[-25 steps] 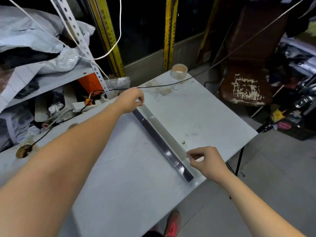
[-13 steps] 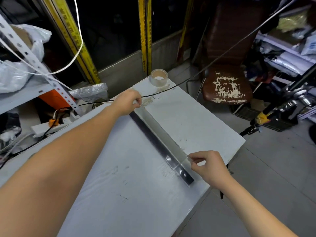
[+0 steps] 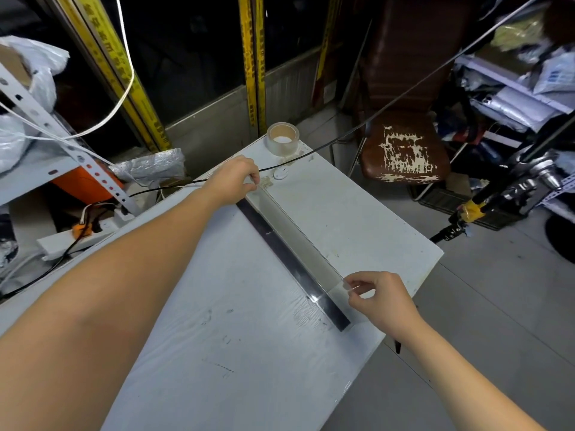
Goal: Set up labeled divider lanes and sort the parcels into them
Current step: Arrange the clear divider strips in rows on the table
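A long dark divider strip [image 3: 287, 258] lies diagonally across the white table [image 3: 217, 337]. Along its right side a length of clear tape [image 3: 298, 241] is stretched taut. My left hand [image 3: 231, 180] pinches the tape's far end near the back of the table. My right hand [image 3: 378, 298] pinches its near end by the table's front right edge, just right of the strip. A roll of clear tape [image 3: 282, 139] stands at the table's far corner. No parcels lie on the table.
A black cable [image 3: 311, 154] crosses the table's back edge. A worn brown chair [image 3: 404, 150] stands to the right. Shelving with bagged parcels [image 3: 529, 94] is at far right, a metal rack [image 3: 46, 144] with bags at left, and a power strip [image 3: 74, 241] below it.
My view has swung right and closer. Both hands keep their grip on the tape ends; the right hand has lifted slightly with its end.
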Demonstrator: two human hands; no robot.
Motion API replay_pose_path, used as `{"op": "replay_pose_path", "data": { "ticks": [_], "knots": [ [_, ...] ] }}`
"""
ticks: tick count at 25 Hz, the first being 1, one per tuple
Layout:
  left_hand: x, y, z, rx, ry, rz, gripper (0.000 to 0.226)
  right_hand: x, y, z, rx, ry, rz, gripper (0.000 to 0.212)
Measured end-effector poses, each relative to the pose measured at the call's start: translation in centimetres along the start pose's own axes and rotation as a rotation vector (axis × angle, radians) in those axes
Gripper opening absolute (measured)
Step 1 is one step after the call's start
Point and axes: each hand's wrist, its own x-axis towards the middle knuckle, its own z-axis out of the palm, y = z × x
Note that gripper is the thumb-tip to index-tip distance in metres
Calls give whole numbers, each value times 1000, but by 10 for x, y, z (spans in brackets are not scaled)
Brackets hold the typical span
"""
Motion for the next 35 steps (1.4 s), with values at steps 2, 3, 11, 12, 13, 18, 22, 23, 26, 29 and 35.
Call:
{"op": "replay_pose_path", "data": {
  "ticks": [2, 3, 11, 12, 13, 18, 22, 23, 26, 29, 35],
  "knots": [
    [-1, 2, -2, 28, 8, -1, 15, -1, -3, 0, -30, -3, 5, 28],
    [-3, 4, -4, 47, 14, -10, 20, -1, -5, -1, -54, -4, 11, 27],
    [-46, 22, -40, 179, 58, -205, 50, -9, -52, -11, -414, 24, -129, 50],
    [-58, 23, -45, 203, 56, -219, 50, -10, -61, -11, -437, 17, -160, 52],
    [-74, 25, -51, 222, 59, -239, 50, -13, -71, -11, -457, 10, -190, 54],
    [-179, 40, -81, 297, 75, -406, 53, -32, -116, -1, -526, 6, -346, 59],
    [-297, 65, -99, 306, 72, -534, 48, -74, -142, 24, -533, -27, -466, 63],
    [-323, 71, -101, 308, 58, -567, 48, -85, -147, 31, -536, -40, -484, 64],
    [-410, 87, -110, 311, 36, -694, 50, -129, -166, 57, -556, -81, -586, 65],
    [-478, 89, -113, 291, 60, -791, 53, -164, -187, 82, -576, -110, -656, 64],
    [-568, 60, -100, 254, 38, -909, 57, -210, -227, 134, -587, -192, -729, 61]
  ]
}}
